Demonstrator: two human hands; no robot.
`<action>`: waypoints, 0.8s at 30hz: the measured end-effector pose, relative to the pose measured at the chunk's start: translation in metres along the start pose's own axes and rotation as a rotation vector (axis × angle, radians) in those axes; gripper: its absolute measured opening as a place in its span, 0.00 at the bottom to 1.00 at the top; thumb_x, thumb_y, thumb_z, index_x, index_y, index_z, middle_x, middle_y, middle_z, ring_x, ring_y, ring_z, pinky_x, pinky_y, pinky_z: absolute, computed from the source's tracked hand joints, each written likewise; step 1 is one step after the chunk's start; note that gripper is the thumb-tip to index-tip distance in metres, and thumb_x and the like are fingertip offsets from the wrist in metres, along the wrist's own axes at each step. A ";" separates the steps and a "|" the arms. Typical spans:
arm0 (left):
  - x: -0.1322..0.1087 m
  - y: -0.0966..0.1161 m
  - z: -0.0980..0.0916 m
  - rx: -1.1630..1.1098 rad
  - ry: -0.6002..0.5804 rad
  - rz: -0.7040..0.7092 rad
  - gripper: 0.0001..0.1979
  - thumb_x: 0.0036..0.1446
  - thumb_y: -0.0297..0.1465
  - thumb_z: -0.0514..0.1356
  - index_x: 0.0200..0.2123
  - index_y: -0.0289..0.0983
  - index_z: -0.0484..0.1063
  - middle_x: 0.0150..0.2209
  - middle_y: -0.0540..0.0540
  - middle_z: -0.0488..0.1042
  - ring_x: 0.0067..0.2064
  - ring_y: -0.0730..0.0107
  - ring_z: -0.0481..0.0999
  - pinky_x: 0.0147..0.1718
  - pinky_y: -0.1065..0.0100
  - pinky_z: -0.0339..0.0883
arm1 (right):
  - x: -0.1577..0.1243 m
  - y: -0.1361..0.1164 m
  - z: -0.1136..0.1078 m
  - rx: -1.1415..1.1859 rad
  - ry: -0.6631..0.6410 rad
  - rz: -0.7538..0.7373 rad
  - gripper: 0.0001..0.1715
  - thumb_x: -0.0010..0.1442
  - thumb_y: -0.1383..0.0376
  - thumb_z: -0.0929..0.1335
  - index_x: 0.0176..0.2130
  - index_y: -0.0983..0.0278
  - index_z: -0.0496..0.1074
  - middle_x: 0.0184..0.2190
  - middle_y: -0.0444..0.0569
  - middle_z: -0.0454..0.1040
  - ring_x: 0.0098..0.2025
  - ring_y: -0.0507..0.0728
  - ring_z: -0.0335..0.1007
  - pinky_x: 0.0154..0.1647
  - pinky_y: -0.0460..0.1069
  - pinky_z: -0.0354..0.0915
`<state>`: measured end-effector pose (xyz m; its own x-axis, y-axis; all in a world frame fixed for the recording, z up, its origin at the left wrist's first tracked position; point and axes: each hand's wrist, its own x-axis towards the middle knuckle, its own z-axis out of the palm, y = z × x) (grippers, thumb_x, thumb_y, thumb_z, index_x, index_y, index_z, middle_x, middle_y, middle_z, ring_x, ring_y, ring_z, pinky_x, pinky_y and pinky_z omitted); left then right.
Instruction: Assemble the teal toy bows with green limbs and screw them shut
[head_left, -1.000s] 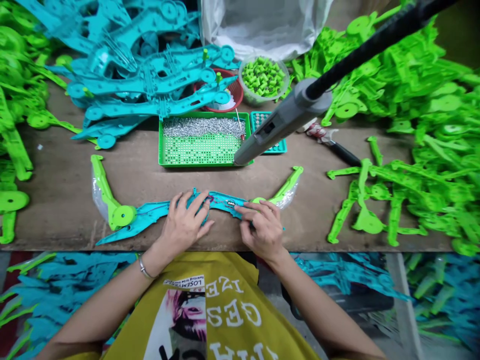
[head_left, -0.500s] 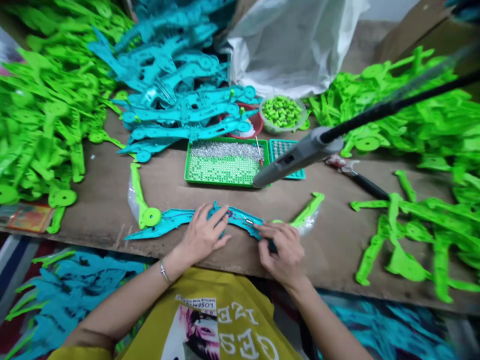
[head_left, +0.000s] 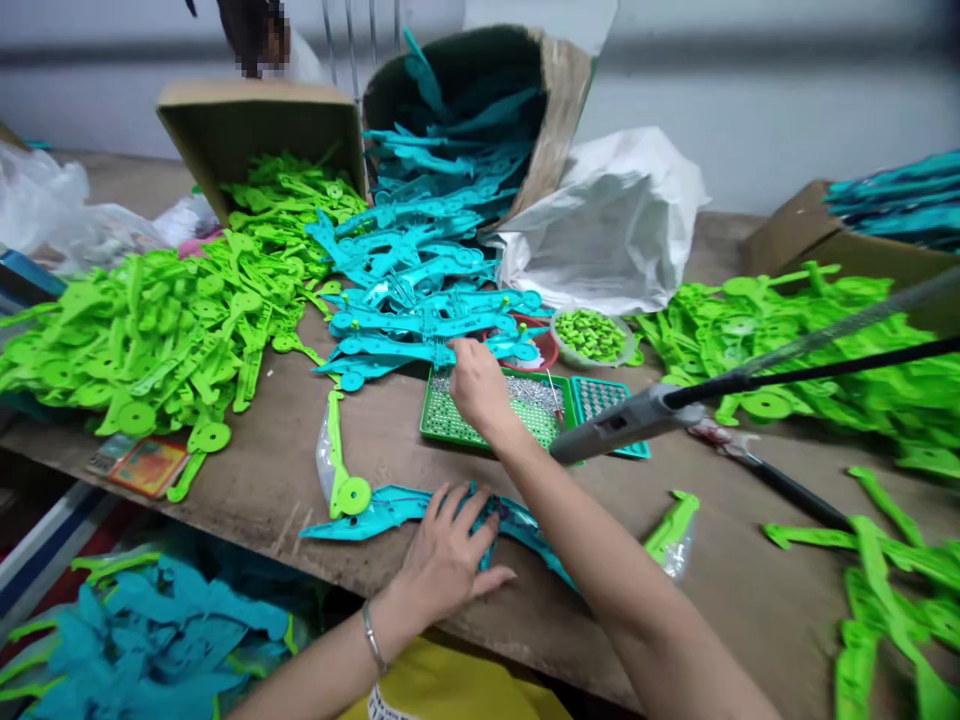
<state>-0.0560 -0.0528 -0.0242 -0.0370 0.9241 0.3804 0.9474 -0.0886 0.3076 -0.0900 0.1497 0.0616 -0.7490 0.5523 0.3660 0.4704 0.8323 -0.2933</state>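
Observation:
On the table before me lies a long, curved blue plastic bow half point(head_left: 382, 510), partly covered by my hands and arm. My left hand point(head_left: 454, 550) rests on its middle with fingers spread and thumb out to the side. My right hand point(head_left: 478, 385) reaches past it to the stacked blue bow parts point(head_left: 397, 322). Its fingers are curled closed at the end of one of them, though the fingertips are partly hidden. A green limb piece with a round disc point(head_left: 352, 495) lies by the bow half's left end, another green limb point(head_left: 673, 525) to the right.
Below my right hand is a green tray point(head_left: 487, 442) of small metal pieces. Beside it are a blue-green tray point(head_left: 641, 450) and a bowl of green bits point(head_left: 592, 335). A grey tool on a cord point(head_left: 622, 422) hangs across the right. Green parts point(head_left: 187, 310) are heaped left and right.
My right hand has left the bow half's right end and moved forward and left to the blue stack. My left hand stays on the bow half. The view has tilted up.

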 end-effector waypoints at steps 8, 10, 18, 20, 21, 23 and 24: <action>-0.002 -0.002 0.001 -0.037 -0.019 -0.003 0.29 0.59 0.48 0.60 0.57 0.35 0.69 0.64 0.37 0.64 0.63 0.47 0.64 0.62 0.47 0.61 | 0.082 0.014 0.032 -0.196 -0.157 0.095 0.29 0.60 0.79 0.55 0.59 0.76 0.63 0.52 0.68 0.72 0.61 0.69 0.60 0.63 0.65 0.51; -0.002 -0.003 0.002 -0.041 -0.017 0.000 0.28 0.59 0.47 0.60 0.56 0.35 0.69 0.63 0.37 0.65 0.63 0.47 0.64 0.61 0.47 0.61 | 0.083 0.018 0.033 -0.215 -0.173 0.095 0.27 0.61 0.78 0.54 0.57 0.75 0.65 0.51 0.66 0.72 0.58 0.68 0.63 0.64 0.65 0.49; 0.000 -0.003 -0.003 -0.027 -0.041 0.025 0.25 0.61 0.45 0.58 0.54 0.35 0.70 0.62 0.35 0.67 0.62 0.46 0.65 0.60 0.46 0.62 | 0.085 -0.003 0.008 -0.248 0.021 0.070 0.18 0.68 0.68 0.55 0.52 0.69 0.65 0.53 0.63 0.66 0.57 0.67 0.61 0.61 0.63 0.54; 0.001 -0.004 -0.006 -0.027 -0.069 0.036 0.25 0.62 0.46 0.57 0.54 0.35 0.71 0.62 0.35 0.66 0.62 0.47 0.65 0.61 0.46 0.60 | 0.081 -0.023 -0.007 -0.223 0.090 0.043 0.20 0.69 0.69 0.53 0.52 0.69 0.66 0.51 0.60 0.67 0.56 0.65 0.62 0.58 0.61 0.58; 0.001 -0.004 -0.007 -0.029 -0.086 0.039 0.25 0.62 0.47 0.57 0.54 0.35 0.71 0.61 0.36 0.67 0.62 0.47 0.65 0.61 0.47 0.60 | 0.076 -0.036 -0.017 -0.190 0.135 0.005 0.22 0.70 0.70 0.51 0.51 0.69 0.67 0.50 0.59 0.67 0.55 0.65 0.63 0.56 0.59 0.59; 0.001 -0.003 -0.010 -0.025 -0.124 0.037 0.25 0.63 0.46 0.56 0.54 0.35 0.70 0.61 0.36 0.67 0.62 0.48 0.64 0.62 0.48 0.59 | 0.061 -0.063 -0.040 -0.089 0.206 -0.101 0.30 0.70 0.70 0.46 0.49 0.70 0.70 0.46 0.55 0.68 0.55 0.63 0.66 0.49 0.55 0.62; 0.001 -0.003 -0.011 -0.019 -0.145 0.036 0.24 0.63 0.45 0.57 0.55 0.35 0.70 0.62 0.36 0.66 0.62 0.48 0.64 0.62 0.48 0.58 | 0.051 -0.077 -0.053 -0.057 0.208 -0.153 0.30 0.70 0.70 0.46 0.48 0.70 0.71 0.44 0.53 0.69 0.54 0.62 0.67 0.47 0.54 0.62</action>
<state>-0.0625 -0.0554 -0.0149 0.0441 0.9640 0.2621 0.9412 -0.1281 0.3126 -0.1393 0.1165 0.1492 -0.7041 0.4126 0.5780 0.3889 0.9050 -0.1724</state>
